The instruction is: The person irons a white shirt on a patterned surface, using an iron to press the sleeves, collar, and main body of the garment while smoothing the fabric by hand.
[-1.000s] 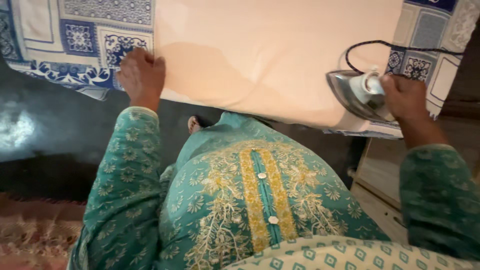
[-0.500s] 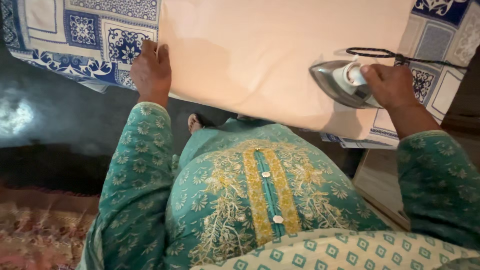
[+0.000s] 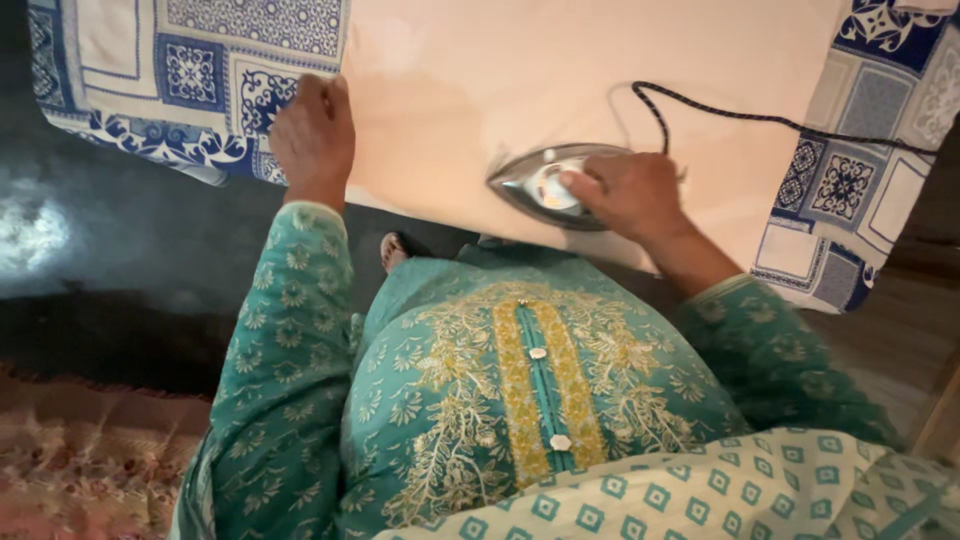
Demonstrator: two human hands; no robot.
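A peach cloth [image 3: 500, 70] lies flat over a blue and white patterned cover [image 3: 200, 70] on a raised surface. My left hand [image 3: 314, 135] presses down on the cloth's left edge, fingers curled over it. My right hand [image 3: 628, 192] grips the handle of a silver iron [image 3: 535, 180], which rests on the cloth near its front edge with its tip pointing left. A dark braided cord [image 3: 740, 115] runs from the iron away to the right.
The patterned cover hangs over the surface's right end [image 3: 830, 200] too. Below lie a dark floor [image 3: 120, 260], a fringed reddish rug [image 3: 70, 450] at the lower left, and a foot in a sandal [image 3: 392, 250] under the front edge.
My right hand has slid the iron leftwards across the cloth, from the right end toward the middle. My left hand has stayed on the cloth's left edge.
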